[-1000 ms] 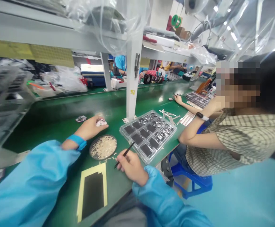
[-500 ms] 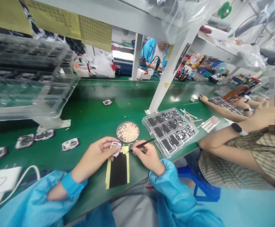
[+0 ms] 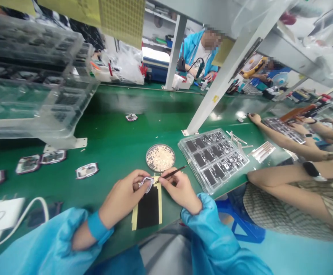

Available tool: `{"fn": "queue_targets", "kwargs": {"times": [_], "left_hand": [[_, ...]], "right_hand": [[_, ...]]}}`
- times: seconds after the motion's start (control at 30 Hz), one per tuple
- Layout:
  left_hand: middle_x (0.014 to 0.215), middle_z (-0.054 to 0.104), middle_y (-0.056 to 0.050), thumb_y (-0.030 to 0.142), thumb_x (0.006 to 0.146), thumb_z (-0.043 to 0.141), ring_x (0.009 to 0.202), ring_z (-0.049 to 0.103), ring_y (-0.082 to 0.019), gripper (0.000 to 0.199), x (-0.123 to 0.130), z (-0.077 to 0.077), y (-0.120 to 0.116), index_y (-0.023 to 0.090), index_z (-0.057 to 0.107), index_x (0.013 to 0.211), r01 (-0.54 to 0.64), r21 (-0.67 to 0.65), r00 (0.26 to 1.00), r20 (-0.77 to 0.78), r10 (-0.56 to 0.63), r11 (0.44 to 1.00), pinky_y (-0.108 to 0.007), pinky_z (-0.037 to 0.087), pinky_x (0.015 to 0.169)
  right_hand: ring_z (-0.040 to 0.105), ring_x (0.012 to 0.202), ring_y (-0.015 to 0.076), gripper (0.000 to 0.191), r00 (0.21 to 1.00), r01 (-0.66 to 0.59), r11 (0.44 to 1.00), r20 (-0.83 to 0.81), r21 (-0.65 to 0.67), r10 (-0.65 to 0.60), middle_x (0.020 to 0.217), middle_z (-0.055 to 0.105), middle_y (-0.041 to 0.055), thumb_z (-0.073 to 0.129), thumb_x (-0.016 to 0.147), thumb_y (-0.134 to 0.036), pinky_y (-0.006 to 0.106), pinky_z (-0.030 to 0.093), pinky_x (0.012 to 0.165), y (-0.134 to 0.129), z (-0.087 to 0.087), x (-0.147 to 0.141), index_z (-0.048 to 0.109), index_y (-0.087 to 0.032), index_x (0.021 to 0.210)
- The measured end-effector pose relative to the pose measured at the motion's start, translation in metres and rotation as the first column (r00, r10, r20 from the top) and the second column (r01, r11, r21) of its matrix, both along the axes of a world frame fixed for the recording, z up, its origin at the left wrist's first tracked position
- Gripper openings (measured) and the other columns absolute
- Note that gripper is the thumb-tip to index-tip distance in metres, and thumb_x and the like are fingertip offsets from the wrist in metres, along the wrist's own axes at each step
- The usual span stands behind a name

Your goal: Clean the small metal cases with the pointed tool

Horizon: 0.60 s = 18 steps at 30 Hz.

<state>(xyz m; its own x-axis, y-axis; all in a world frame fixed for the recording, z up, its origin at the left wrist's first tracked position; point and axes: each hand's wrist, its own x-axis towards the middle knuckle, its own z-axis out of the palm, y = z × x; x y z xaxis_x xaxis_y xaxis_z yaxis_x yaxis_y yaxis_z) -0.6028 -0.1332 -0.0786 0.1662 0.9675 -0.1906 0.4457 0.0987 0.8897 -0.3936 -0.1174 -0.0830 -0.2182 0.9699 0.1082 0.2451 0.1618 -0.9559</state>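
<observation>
My left hand (image 3: 129, 191) is closed on a small white frame-like part with a purple edge (image 3: 147, 185), held above the top of a black pad (image 3: 147, 210) bordered with yellow tape (image 3: 160, 202). In my right hand (image 3: 179, 187), fingers pinched, is a pair of dark tweezers (image 3: 174, 172). Its tips point left towards the held part; whether they touch it I cannot tell. Just beyond both hands stands a round dish (image 3: 160, 157) full of small pale and dark bits.
Clear trays of dark parts (image 3: 212, 158) lie to the right, beside a metal post (image 3: 212, 97). Several similar parts (image 3: 86, 170) are at left, near a white charger (image 3: 3, 215) and stacked clear trays (image 3: 31, 114). A co-worker's arm (image 3: 286, 177) is at right.
The view has shifted slightly. My left hand has tilted the small part and brought it closer to the tweezers. Both hands keep their hold.
</observation>
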Motion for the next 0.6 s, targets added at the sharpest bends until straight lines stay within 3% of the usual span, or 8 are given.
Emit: {"fn": "queue_targets", "kwargs": {"times": [0.23,0.4,0.6], "left_hand": [[0.086,0.075,-0.002,0.049,0.088,0.064,0.063,0.069,-0.019,0.030,-0.001,-0.003,0.005,0.026,0.060,0.107,-0.030,-0.082,0.989,0.143,0.041,0.996,-0.029,0.055,0.060],[0.083,0.074,-0.004,0.051,0.080,0.072,0.066,0.068,-0.020,0.041,0.002,0.003,0.009,0.022,0.061,0.107,-0.069,-0.155,0.955,0.274,0.110,0.985,-0.028,0.057,0.055],[0.081,0.074,-0.004,0.054,0.078,0.073,0.064,0.068,-0.020,0.046,0.004,0.007,0.007,0.020,0.063,0.109,-0.089,-0.148,0.957,0.262,0.126,0.985,-0.030,0.058,0.055]], "right_hand": [[0.067,0.072,0.0154,0.008,0.999,-0.022,0.999,-0.027,0.046,0.023,0.085,0.072,0.0039,0.068,0.090,-0.026,0.027,0.056,0.067,-0.005,0.003,0.003,0.068,-0.019,0.094],[0.072,0.091,0.0200,0.008,0.980,0.009,0.978,-0.194,0.209,0.033,0.095,0.074,0.0068,0.070,0.089,-0.018,0.036,0.059,0.084,-0.011,0.008,0.004,0.068,-0.020,0.096],[0.073,0.093,0.0211,0.006,0.995,-0.017,0.954,-0.093,0.300,0.046,0.097,0.077,0.0077,0.073,0.089,-0.022,0.038,0.061,0.086,-0.010,0.008,0.002,0.071,-0.021,0.094]]}}
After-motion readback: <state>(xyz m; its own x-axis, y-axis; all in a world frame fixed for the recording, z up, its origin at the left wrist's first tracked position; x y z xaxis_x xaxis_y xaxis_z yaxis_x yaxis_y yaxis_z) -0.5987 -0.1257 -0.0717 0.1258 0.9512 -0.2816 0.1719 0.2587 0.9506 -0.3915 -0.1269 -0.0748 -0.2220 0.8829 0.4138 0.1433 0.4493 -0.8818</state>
